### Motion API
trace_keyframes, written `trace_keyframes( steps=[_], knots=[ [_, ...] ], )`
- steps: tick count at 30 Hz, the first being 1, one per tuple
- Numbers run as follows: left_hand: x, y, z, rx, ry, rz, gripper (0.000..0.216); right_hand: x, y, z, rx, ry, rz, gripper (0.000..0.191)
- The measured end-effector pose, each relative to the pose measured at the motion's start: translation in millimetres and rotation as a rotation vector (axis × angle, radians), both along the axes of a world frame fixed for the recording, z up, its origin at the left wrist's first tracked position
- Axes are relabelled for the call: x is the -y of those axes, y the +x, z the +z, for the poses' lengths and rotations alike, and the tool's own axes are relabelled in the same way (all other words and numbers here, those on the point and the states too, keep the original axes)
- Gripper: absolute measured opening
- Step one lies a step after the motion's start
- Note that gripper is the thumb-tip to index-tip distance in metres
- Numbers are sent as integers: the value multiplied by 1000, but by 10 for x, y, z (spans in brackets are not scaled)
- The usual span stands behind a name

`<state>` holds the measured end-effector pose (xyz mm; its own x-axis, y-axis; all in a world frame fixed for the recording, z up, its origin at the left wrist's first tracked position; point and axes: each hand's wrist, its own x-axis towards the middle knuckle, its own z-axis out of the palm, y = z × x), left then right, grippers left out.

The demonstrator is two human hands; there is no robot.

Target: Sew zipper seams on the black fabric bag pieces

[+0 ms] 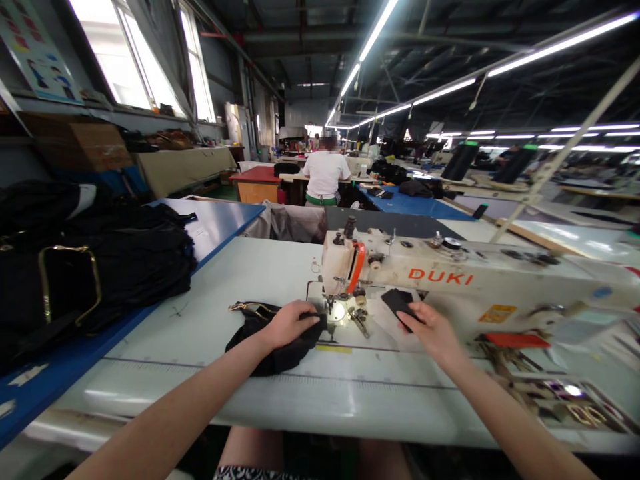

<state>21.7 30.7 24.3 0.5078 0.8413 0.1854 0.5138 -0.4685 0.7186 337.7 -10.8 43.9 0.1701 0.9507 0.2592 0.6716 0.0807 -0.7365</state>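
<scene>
My left hand [293, 327] is closed on a piece of black fabric [280, 357] that has a gold-coloured zipper [255, 307] along its far edge. The fabric lies on the pale sewing table, just left of the lit needle area [338, 311]. To the right of the needle, my right hand [431, 327] pinches a small dark rectangular piece of fabric [399, 303]. Under that piece is a whitish translucent sheet [385, 327]. The white sewing machine [480, 267] stands behind both hands, its head above the needle plate.
A pile of black fabric pieces with gold zippers [125, 267] covers the blue table [115, 340] at left. An open tray of small metal parts [580, 407] is set into the tabletop at right. Ahead, a person in a white shirt [327, 172] sits facing away.
</scene>
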Motion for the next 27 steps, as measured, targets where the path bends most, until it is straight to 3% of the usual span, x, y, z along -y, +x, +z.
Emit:
trace_keyframes(
  steps=[4,8,14,18,22,27],
  knots=[
    [29,-40,19,31,-27,-5,18,257,-331,-58,-120,-277,241,36],
    [82,-151,34,70,-79,11,17,314,-680,-121,-6,-417,342,29],
    [136,-314,49,110,-110,16,17,19,-1243,-50,386,-334,386,23],
    [136,-348,58,113,-106,26,17,-147,-1493,-25,480,-280,384,16],
    [123,-352,50,88,-104,20,17,-180,-1532,-61,492,-194,381,23],
    [123,-347,34,71,-121,37,18,-77,-1342,-174,409,11,367,32]
  ],
)
